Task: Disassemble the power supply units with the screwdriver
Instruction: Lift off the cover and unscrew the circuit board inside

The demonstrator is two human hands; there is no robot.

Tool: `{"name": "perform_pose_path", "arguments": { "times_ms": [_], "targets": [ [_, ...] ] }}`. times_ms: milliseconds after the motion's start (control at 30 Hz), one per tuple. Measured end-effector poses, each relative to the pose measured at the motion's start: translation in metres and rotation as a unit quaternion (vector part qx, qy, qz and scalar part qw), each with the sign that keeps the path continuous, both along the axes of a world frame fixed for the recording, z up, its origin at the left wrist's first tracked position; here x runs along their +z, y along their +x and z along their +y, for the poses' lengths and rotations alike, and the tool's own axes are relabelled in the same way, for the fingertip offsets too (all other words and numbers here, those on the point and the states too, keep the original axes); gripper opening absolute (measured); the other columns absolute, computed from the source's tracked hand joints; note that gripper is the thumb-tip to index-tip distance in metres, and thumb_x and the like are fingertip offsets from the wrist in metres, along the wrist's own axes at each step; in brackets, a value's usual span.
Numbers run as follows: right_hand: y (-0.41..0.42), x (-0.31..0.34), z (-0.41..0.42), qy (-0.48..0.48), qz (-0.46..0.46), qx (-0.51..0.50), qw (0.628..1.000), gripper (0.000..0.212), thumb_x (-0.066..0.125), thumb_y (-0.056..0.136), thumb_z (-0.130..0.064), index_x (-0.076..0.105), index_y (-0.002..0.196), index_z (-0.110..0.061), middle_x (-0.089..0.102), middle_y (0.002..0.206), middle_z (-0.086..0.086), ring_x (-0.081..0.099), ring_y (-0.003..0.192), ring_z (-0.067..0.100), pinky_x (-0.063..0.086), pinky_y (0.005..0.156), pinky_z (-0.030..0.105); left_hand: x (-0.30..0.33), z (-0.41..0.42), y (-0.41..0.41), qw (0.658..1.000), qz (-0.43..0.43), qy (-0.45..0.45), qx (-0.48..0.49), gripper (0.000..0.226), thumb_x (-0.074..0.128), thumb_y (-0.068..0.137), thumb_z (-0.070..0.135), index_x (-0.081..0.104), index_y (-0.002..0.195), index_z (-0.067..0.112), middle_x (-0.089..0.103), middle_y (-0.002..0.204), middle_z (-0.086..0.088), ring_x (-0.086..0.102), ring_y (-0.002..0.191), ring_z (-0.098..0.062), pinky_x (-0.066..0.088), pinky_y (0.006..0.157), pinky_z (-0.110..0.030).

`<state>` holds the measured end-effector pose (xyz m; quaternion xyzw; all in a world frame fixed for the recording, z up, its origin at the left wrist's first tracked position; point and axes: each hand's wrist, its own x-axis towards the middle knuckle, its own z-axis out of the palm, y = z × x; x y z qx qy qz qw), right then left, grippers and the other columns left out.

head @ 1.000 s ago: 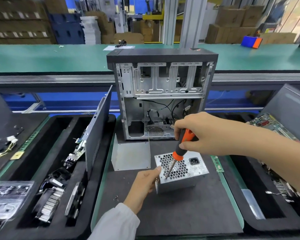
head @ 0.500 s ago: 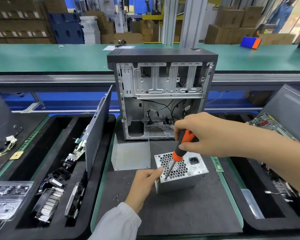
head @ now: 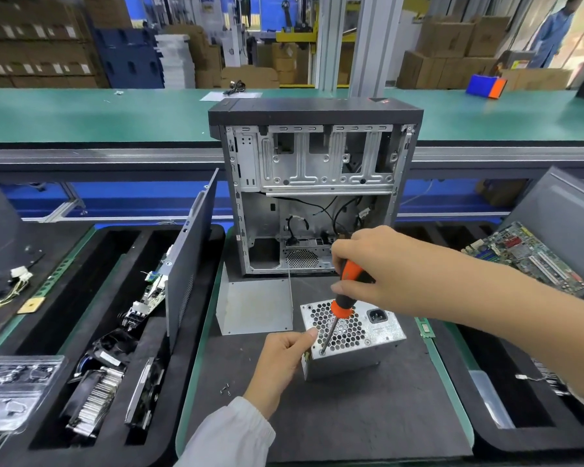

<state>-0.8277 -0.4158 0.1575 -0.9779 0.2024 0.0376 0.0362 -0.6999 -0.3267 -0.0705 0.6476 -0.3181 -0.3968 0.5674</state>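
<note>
Power supply unit (head: 353, 345) lay on the dark work mat (head: 351, 416), in front of the opened computer case (head: 314, 193), its honeycomb fan grille and mains socket facing up. My right hand (head: 381, 267) was wrapped around the orange-and-black handle of the screwdriver (head: 339, 305), fingers curled fully about it. The shaft slanted down and to the left, and its tip met a screw at the near left corner of the grilled face. My left hand (head: 284, 358) steadied the unit from the left side; the thumb pressed against the upper left edge, and the remaining fingers curled against the side wall (how far they reached around could not be seen). A white sleeve (head: 230, 433) covered that forearm.

A bent metal cover plate (head: 255, 306) stood on the mat just left of the unit, touching the base of the case. Two loose screws (head: 225, 389) lay on the mat near my left wrist. A side panel (head: 191, 257) stood on edge in the foam tray (head: 81, 332) to the left, beside a heatsink (head: 95, 399). A motherboard (head: 526, 257) rested at the far right.
</note>
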Motion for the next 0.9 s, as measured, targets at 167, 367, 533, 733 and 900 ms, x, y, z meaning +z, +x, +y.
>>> {"name": "perform_pose_path", "arguments": {
  "times_ms": [167,367,533,733,900],
  "targets": [
    [0.009,-0.004,0.015,-0.218,0.022,-0.013,0.976,0.058,0.021,0.095,-0.062,0.036,0.062,-0.016,0.032,0.056,-0.001,0.026,0.044,0.016,0.019,0.042,0.027,-0.002,-0.002,0.0,1.0,0.013,-0.006,-0.005,0.06,0.062,0.093,0.03,0.023,0.048,0.024,0.016,0.053,0.005,0.011,0.051,-0.013,0.014,0.046,-0.021],
    [0.01,-0.001,0.007,-0.2,0.048,0.101,0.973,0.029,0.035,0.099,-0.046,0.047,0.101,-0.02,0.033,0.079,-0.002,0.038,0.063,0.021,0.026,0.046,0.029,-0.002,-0.001,-0.001,1.0,0.023,0.004,-0.006,0.06,0.062,0.093,0.032,0.024,0.048,0.024,0.017,0.051,0.007,0.012,0.048,-0.011,0.016,0.044,-0.017],
    [0.011,0.015,-0.001,0.036,0.099,0.206,0.973,0.025,0.059,0.091,-0.019,0.049,0.109,-0.033,0.037,0.105,-0.009,0.039,0.094,0.01,0.04,0.08,0.029,0.0,0.001,0.0,1.0,0.013,0.011,-0.012,0.058,0.061,0.092,0.035,0.025,0.048,0.023,0.017,0.052,0.004,0.012,0.048,-0.012,0.019,0.044,-0.014],
    [0.019,0.01,0.0,0.057,0.006,-0.004,0.998,0.068,0.035,0.08,-0.076,0.056,0.099,-0.015,0.059,0.069,-0.001,0.06,0.054,0.008,0.051,0.057,0.029,0.001,0.0,0.0,1.0,0.005,0.013,-0.009,0.059,0.062,0.092,0.035,0.021,0.053,0.02,0.014,0.055,0.0,0.011,0.049,-0.014,0.017,0.045,-0.017],
    [0.026,0.004,0.005,-0.177,0.014,-0.057,0.982,0.059,0.022,0.098,-0.057,0.034,0.058,-0.015,0.037,0.059,0.002,0.032,0.048,0.016,0.023,0.045,0.028,0.001,0.0,-0.001,1.0,-0.003,0.03,-0.002,0.058,0.061,0.093,0.037,0.027,0.058,0.005,0.02,0.056,-0.01,0.015,0.049,-0.013,0.021,0.045,-0.016]
  ]
}}
